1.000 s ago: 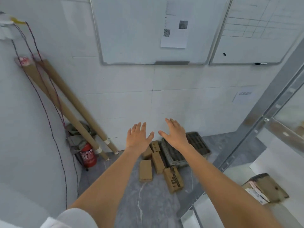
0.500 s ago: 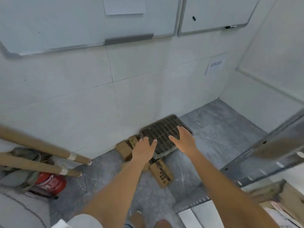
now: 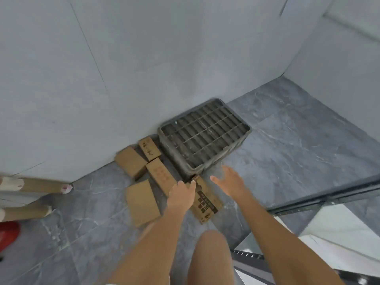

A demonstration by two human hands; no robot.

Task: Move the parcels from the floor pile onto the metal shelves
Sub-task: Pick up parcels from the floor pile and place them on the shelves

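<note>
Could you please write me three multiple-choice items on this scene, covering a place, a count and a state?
1. Where is the grey crate?
A. on the shelf
B. on the floor by the wall
C. in a hand

2. How many cardboard parcels lie on the floor?
A. two
B. five
C. nine

3. The right hand is
A. open, holding nothing
B. gripping a parcel
C. out of view

Key: B, it sits upturned at the wall's foot; B, five brown boxes lie beside it, including the printed parcel; A, its fingers are spread above the floor.
</note>
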